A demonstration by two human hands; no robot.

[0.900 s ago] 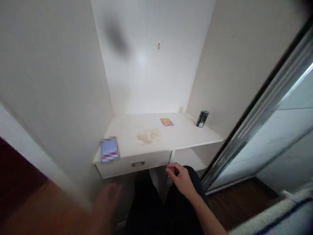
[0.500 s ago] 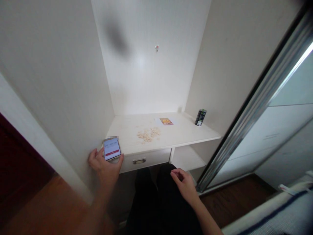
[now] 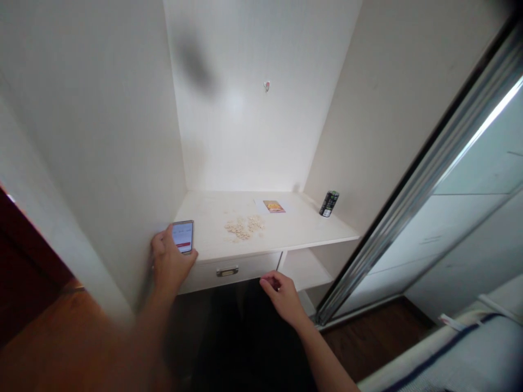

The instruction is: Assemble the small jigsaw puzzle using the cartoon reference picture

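Observation:
My left hand grips a smartphone with a lit screen at the left front corner of the white shelf. Its thumb presses the near right edge of the phone, the fingers wrap the left side. My right hand hovers by the drawer front, above my dark-clothed lap, fingers curled in with nothing visible in them. A loose pile of small pale pieces, like seeds or flakes, lies in the middle of the shelf. Behind it rests a card with a yellow picture.
A black can stands near the right wall. Below the shelf are a drawer with a metal handle and an open compartment. A small hook is on the back wall. A metal sliding-door frame borders the right.
The phone has moved inward onto the shelf corner and lies more squarely, still in my left hand. My right hand has shifted left, toward the drawer. The view has tilted slightly.

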